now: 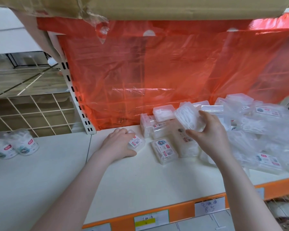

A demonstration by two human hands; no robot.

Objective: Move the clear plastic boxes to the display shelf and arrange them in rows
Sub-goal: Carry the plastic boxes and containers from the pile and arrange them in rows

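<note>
Holding one clear box [189, 117] in right grip [208, 132].

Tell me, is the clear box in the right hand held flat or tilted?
Tilted. The clear plastic box in the right hand is raised above the shelf, its broad face slanted, unlike the labelled box lying flat below.
</note>
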